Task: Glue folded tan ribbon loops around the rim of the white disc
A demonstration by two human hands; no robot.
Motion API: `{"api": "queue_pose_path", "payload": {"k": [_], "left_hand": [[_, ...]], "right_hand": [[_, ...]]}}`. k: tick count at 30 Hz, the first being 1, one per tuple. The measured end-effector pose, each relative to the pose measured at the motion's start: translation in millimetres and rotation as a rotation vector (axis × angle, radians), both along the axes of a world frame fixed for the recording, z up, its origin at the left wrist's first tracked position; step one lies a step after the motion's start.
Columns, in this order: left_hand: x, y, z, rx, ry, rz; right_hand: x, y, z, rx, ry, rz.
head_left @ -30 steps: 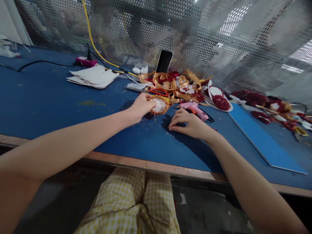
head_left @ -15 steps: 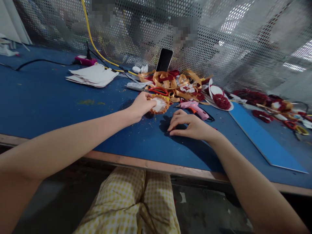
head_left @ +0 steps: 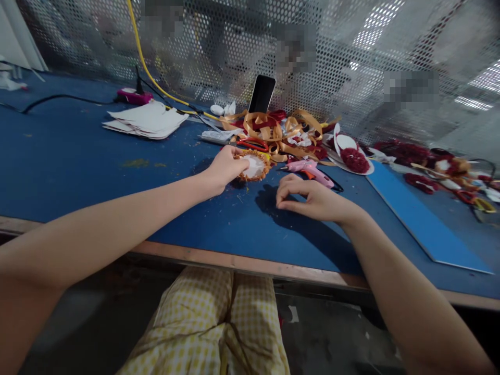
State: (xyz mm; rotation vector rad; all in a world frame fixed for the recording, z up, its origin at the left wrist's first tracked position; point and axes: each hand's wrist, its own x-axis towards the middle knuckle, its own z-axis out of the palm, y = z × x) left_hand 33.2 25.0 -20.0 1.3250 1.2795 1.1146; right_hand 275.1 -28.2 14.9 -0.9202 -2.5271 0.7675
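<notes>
My left hand grips the left edge of a round white disc with a ruffled orange-gold trim, thumb on its white face. To the right, my right hand is raised a little over the table, its thumb and fingertips drawn together in a pinch. Whatever may be between those tips is too small to make out. Just behind it lies a pink glue gun, nozzle pointing left. Red-handled scissors rest beyond the disc, beside a heap of gold ribbon.
White sheets are stacked at the left back, near a magenta power socket. A phone leans against the perforated metal screen. On the right are a dark red pompom piece and a long blue board.
My right hand has lifted slightly and shifted right, its fingertips closing together. My left hand still holds the trimmed disc in nearly the same place.
</notes>
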Motion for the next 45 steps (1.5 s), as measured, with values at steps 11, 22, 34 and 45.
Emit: {"api": "queue_pose_path", "payload": {"k": [11,22,34,45], "left_hand": [[0.2,-2.9,3.0,0.014,0.001,0.003],[-0.3,0.6,-1.2,0.017,0.0,-0.006],[1.3,-2.8,3.3,0.002,-0.017,0.0],[1.0,-3.1,4.5,-0.001,0.0,0.012]], "right_hand": [[-3.5,1.1,-2.1,0.02,-0.028,0.084],[1.5,8.3,-3.3,0.205,-0.003,-0.02],[-17.9,-1.7,-10.1,0.287,-0.099,0.018],[-22.6,-2.0,-13.9,0.311,-0.082,0.07]]}}
